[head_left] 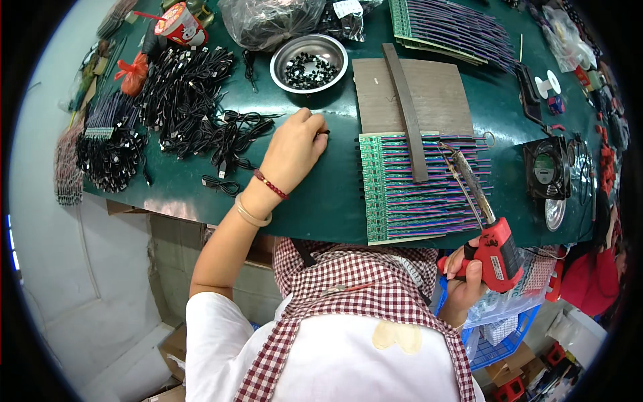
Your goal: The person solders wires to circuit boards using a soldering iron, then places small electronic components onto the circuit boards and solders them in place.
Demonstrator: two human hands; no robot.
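Note:
My left hand (298, 149) is closed above the table, thumb against the fingers. A small black part (326, 133) shows at its fingertips, like those in the steel bowl (276, 67) beyond it. In my right hand (467, 273) is a red and black soldering gun (501, 258), fingers wrapped round its handle. Its long metal tip rises over the colored wires of a row of green circuit boards (374, 191), to the right of my left hand. Lying across the wires and the brown backing board (439, 90) is a flat grey bar (406, 110).
Bundles of black USB cables (181, 100) lie at the left on the green table (315, 201). More wired boards (449, 33) rest at the far right. A small black fan (544, 167) and a white spool (548, 83) stand at the right. A red paper cup (182, 25) is far left.

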